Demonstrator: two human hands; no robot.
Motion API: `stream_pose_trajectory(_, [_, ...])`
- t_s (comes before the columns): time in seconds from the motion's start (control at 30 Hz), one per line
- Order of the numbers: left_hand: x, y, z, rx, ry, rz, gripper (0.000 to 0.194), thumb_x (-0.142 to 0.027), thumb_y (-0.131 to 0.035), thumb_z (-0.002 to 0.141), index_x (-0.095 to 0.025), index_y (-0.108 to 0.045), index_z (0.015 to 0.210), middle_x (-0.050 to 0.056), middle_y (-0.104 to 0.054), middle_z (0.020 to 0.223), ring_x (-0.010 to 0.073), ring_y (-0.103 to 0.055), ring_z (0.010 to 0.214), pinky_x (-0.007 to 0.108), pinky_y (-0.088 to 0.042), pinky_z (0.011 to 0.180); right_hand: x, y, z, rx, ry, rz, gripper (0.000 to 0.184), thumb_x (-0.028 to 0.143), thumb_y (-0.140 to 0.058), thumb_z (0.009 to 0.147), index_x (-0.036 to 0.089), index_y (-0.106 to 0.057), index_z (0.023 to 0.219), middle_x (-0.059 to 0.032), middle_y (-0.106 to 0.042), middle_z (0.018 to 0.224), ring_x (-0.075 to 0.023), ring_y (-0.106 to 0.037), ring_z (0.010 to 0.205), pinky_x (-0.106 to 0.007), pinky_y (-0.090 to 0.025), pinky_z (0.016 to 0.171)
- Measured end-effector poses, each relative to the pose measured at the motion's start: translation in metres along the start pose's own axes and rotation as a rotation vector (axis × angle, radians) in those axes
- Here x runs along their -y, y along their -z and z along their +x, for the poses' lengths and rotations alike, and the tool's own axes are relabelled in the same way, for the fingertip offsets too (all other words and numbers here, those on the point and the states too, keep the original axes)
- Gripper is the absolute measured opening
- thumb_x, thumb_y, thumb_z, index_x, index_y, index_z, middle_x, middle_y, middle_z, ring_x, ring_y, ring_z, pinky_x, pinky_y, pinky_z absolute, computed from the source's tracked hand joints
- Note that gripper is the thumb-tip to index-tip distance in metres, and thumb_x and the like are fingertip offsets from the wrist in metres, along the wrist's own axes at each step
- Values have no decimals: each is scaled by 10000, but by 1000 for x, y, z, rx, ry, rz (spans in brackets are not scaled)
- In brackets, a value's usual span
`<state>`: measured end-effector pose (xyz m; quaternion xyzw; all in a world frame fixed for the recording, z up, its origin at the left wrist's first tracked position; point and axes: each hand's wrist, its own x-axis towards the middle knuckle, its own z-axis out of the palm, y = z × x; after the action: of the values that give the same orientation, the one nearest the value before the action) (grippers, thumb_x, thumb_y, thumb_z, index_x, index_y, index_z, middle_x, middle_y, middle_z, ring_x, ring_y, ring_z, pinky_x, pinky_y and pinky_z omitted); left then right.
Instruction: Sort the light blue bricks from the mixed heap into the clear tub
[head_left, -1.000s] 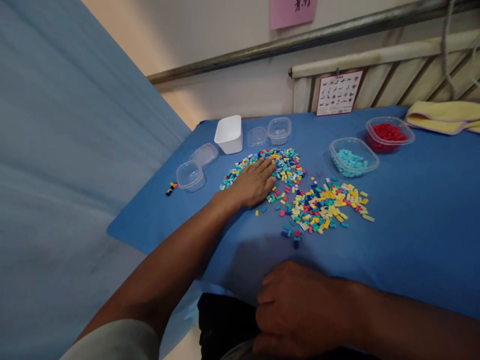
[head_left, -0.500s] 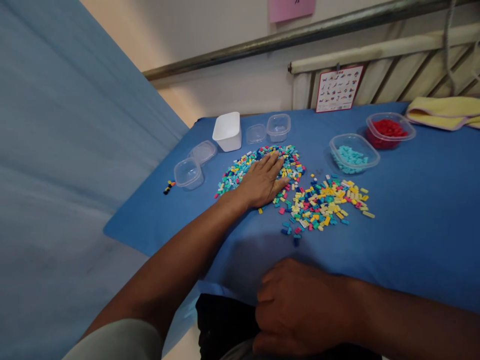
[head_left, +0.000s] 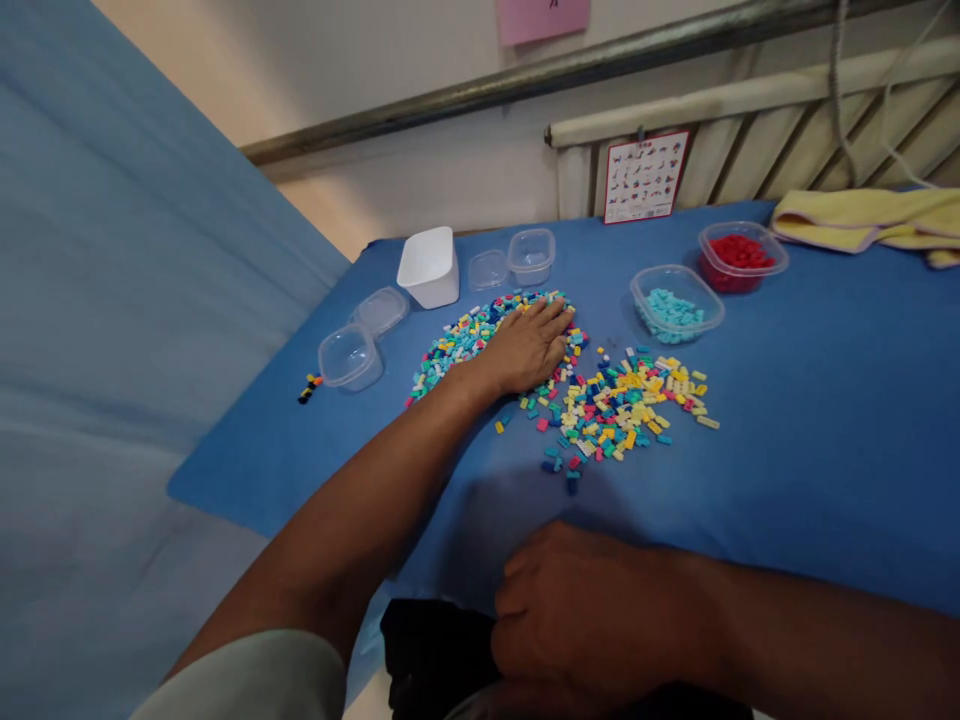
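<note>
My left hand (head_left: 527,346) lies flat, fingers stretched out, on a spread of small mixed-colour bricks (head_left: 459,342) on the blue table (head_left: 825,420). A second patch of bricks (head_left: 634,400), mostly yellow, lies just to its right. My right hand (head_left: 585,615) rests at the table's near edge with its fingers curled under; nothing shows in it. A clear tub of light blue bricks (head_left: 675,305) and a clear tub of red bricks (head_left: 739,256) stand beyond the piles at the right.
A white tub (head_left: 430,266), two empty clear tubs (head_left: 531,256) (head_left: 349,356) and two lids (head_left: 487,270) (head_left: 381,310) stand at the back left. A few stuck-together bricks (head_left: 308,388) lie near the left edge. A picture card (head_left: 645,178) leans at the back; a yellow cloth (head_left: 870,218) lies far right.
My left hand has slid a little to the right across the brick pile. The camera has swung, shifting everything leftward in view. My right hand has stayed put.
</note>
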<state>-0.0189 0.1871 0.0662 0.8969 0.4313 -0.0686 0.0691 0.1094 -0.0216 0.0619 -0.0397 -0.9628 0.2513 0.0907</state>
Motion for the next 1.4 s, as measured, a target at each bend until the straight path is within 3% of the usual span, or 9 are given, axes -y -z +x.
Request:
stream_pose_trajectory(0.23, [3,-5,-36,6,61,9,760,-520,-167,1147,-102,-186,1782,103,-60,1858,292,-63,1730,517,-102,1408,2,4,1,33,-20,6,467,576,-547,1124,240,-826,958,14,-810,872,-191,-679,747,-384,-347,596])
stream_pose_trajectory(0.47, [13,-7,-60,-52,104,5,758,-553,-151,1153,-131,-249,1775,113,-111,1852,322,-118,1723,572,-147,1396,1,2,-1,-6,-8,-10,479,576,-541,1128,242,-824,932,14,-803,833,-189,-677,724,-374,-354,593])
stream_pose_trajectory(0.67, [-6,-10,-58,-38,7,-34,797,-601,-111,1150,-116,-249,1767,120,-110,1852,246,-65,1730,470,-105,1411,0,-6,-2,-70,-1,-1,412,547,-606,1102,241,-810,915,16,-796,819,-185,-664,711,-374,-362,613])
stream_pose_trajectory(1.0, [-24,-10,-23,-20,-16,14,831,-614,-173,1148,-53,-254,1756,164,-84,1846,289,-36,1728,450,-56,1417,1,-12,-2,-74,-19,-5,413,560,-619,1088,242,-780,878,9,-790,810,-193,-665,719,-379,-352,633])
stream_pose_trajectory(1.17, [-34,-16,-39,-48,-62,-25,813,-629,-145,1149,-113,-226,1772,114,-80,1854,259,-79,1728,467,-107,1418,0,-14,-3,-72,-33,0,409,570,-622,1081,248,-785,889,10,-792,808,-199,-678,734,-372,-351,627])
stream_pose_trajectory(1.4, [-23,-18,-70,-46,18,-29,854,-712,-155,1130,-161,-218,1779,90,-104,1850,272,-79,1730,534,-120,1411,-2,-13,-3,-86,-13,28,450,577,-573,1108,244,-787,891,10,-797,822,-189,-674,726,-372,-357,624])
